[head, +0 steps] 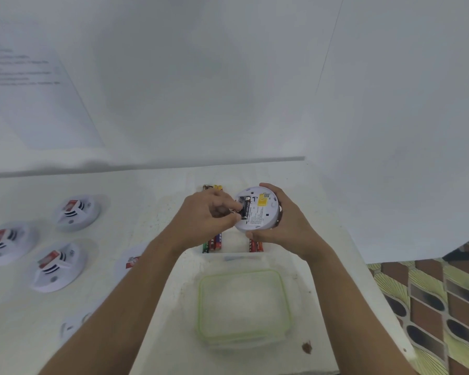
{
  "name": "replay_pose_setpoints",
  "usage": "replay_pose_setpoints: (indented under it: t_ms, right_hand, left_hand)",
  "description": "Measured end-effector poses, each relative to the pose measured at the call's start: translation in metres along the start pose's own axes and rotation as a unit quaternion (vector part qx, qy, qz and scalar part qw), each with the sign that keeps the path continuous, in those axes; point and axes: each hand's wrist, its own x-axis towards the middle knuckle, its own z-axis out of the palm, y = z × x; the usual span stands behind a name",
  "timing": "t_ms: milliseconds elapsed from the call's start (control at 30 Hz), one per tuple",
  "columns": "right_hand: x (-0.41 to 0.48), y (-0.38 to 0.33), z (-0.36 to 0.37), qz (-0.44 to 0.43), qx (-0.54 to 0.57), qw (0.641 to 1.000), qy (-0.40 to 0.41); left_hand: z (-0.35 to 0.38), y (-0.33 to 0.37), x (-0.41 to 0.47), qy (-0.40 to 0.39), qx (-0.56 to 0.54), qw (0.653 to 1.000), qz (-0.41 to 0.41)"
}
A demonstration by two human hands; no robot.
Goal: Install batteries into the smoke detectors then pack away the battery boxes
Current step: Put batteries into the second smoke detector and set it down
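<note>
The left hand (209,215) pinches a black battery (244,209) between thumb and fingertips, with the battery's end at the open slot in the back of a smoke detector (257,212). The right hand (289,226) wraps the rim of that detector, fingers curled over the far edge and thumb at the near one, so it is held up off the table (152,201).

The detector is probably a light, stiff plastic shell with a smooth skin, so the rim is the sensible hold and leaves the slot free. The battery looks small, hard and slick. It is likely to roll if dropped, so it is best pinched mid-body and pressed in end first.

Directly beneath both hands lies the battery box (234,240), with loose batteries (213,243) along its sides; most are covered by the hands, too many to count. Nearer than the hands sits one clear lid (241,304) with a green rim.

Well to the left of the left hand are three more detectors (77,212), face up with red tags. A fourth seems to sit half hidden behind the left forearm, though that is unclear. That makes one detector in hand, one battery pinched, one box and one lid.
</note>
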Motion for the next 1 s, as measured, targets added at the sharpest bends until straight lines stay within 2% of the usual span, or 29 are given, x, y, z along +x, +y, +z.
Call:
replay_pose_setpoints:
  t_ms: [167, 300, 433, 667, 867, 1000]
  right_hand:
    - [0.001, -0.004, 0.001, 0.004, 0.018, 1.0, -0.008]
    - [0.0, -0.01, 0.005, 0.004, 0.036, 0.999, -0.027]
    - [0.001, -0.016, 0.014, -0.003, 0.057, 0.998, -0.037]
    - [0.008, -0.027, 0.043, -0.013, 0.05, 0.997, -0.058]
    - [0.009, -0.038, 0.074, -0.033, 0.064, 0.993, -0.098]
    - [0.009, -0.042, 0.099, -0.028, 0.063, 0.991, -0.111]
  left_hand:
    - [-0.004, -0.005, -0.003, -0.029, -0.023, 0.999, -0.033]
    - [-0.008, -0.006, -0.011, -0.068, -0.138, 0.985, -0.079]
    - [-0.014, -0.011, -0.02, -0.101, -0.199, 0.972, -0.077]
    - [-0.022, -0.021, -0.039, -0.049, -0.377, 0.918, -0.113]
    - [-0.044, -0.031, -0.059, -0.007, -0.39, 0.912, -0.129]
    - [-0.063, -0.038, -0.078, 0.01, -0.368, 0.922, -0.119]
